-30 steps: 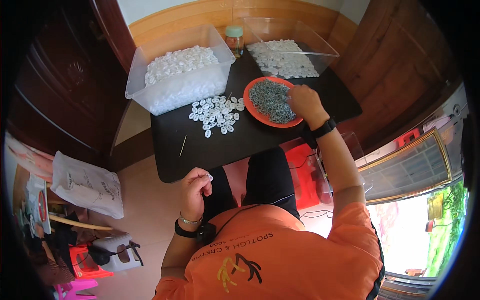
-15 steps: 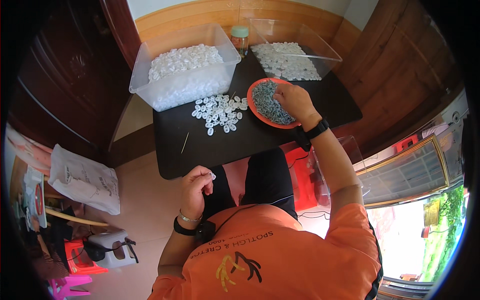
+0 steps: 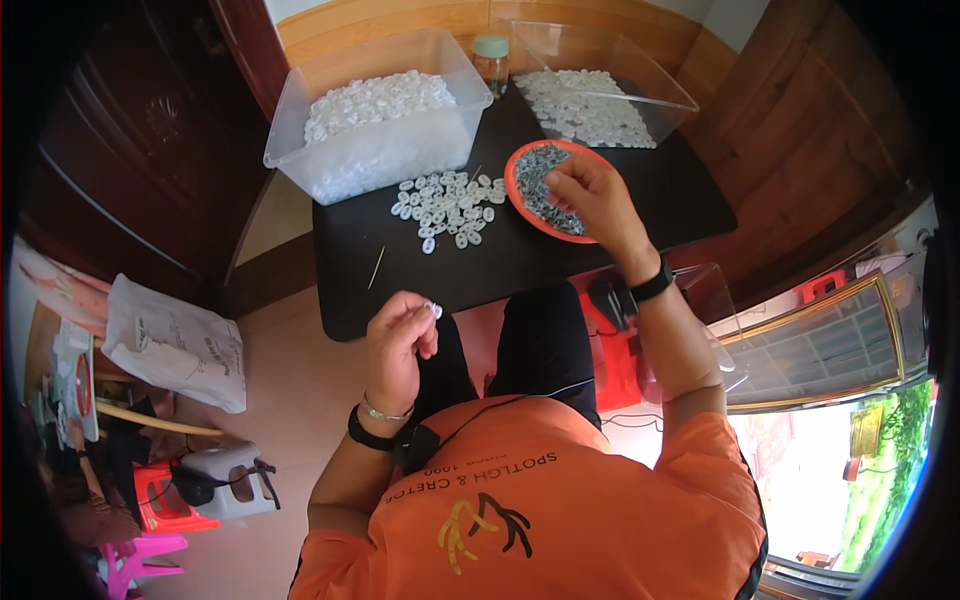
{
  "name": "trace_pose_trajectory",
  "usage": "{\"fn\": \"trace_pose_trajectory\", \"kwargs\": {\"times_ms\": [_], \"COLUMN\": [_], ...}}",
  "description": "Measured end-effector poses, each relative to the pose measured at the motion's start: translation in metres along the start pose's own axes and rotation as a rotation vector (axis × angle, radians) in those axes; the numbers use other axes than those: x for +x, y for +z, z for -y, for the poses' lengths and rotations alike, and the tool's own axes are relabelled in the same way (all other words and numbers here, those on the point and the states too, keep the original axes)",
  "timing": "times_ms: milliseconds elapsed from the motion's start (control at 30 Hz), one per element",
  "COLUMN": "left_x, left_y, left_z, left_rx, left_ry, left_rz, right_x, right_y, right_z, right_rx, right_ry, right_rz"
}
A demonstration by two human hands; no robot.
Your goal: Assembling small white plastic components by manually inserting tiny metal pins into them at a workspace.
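My left hand (image 3: 396, 345) is closed in front of the table's near edge. A small white plastic piece (image 3: 435, 311) shows between its thumb and fingertips. My right hand (image 3: 605, 205) hovers at the right side of an orange plate (image 3: 515, 192), thumb and fingers pinched together; whatever they hold is too small to make out. Small grey metal pieces that look like screws (image 3: 537, 182) fill the plate. Left of it, oval white plastic pieces with two holes (image 3: 450, 210) lie loose on the dark table (image 3: 440, 275).
A clear bin (image 3: 385, 165) heaped with white pieces stands at the back left. Another clear bin (image 3: 590, 105) with white pieces is at the back right, and a green-lidded jar (image 3: 491, 62) stands between them. A thin stick (image 3: 376, 267) lies on the table's left part.
My right hand has lifted slightly from the metal pieces and shifted a little right. My left hand still pinches the white piece. The whole view has shifted slightly.
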State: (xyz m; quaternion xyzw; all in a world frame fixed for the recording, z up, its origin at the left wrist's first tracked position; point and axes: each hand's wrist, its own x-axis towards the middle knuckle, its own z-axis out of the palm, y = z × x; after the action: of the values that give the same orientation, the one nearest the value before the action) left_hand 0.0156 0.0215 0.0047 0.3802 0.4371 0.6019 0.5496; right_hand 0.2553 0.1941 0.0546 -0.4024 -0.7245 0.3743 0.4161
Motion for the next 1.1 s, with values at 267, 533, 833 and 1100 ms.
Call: {"fn": "trace_pose_trajectory", "kwargs": {"times_ms": [267,533,833,1100], "left_x": [-0.01,-0.016,-0.018,-0.017], "left_y": [0.023,0.023,0.021,0.022], "left_z": [-0.004,-0.003,0.0,0.012], "left_rx": [0.014,0.196,0.219,0.227], "left_ry": [0.225,0.352,0.347,0.351], "left_rz": [-0.014,-0.057,-0.066,-0.122], "right_x": [-0.066,-0.075,-0.082,-0.088], "right_y": [0.087,0.105,0.109,0.122], "right_z": [0.06,0.057,0.056,0.05], "right_rx": [0.492,0.607,0.521,0.259], "right_ry": [0.034,0.053,0.009,-0.191], "right_rz": [0.323,0.343,0.318,0.143]}}
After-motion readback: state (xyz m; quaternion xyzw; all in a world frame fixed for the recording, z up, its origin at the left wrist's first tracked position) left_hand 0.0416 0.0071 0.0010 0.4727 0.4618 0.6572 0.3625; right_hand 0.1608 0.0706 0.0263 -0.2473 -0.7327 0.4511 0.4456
